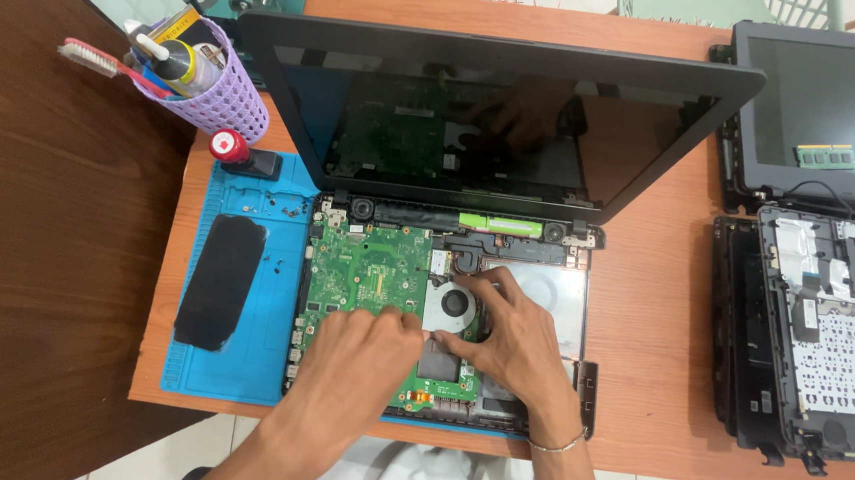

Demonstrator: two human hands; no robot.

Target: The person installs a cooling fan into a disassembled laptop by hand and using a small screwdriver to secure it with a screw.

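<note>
An opened laptop (457, 112) lies on the orange table, its dark screen tilted back and its base stripped to the green motherboard (365, 271). My left hand (365, 351) rests on the lower middle of the board, fingertips pressing near the cooling fan (453, 302). Just to the right, my right hand (516, 336) has its fingers spread over the fan and the metal plate beside it, thumb meeting the left fingertips. Neither hand visibly holds a tool. A thin bracelet circles my right wrist.
A blue work mat (239, 357) under the laptop carries a black phone-like slab (219, 281) and small screws. A purple mesh cup (213, 80) of tools stands far left. At right lie a second laptop (828, 108) and a removed keyboard panel (832, 338).
</note>
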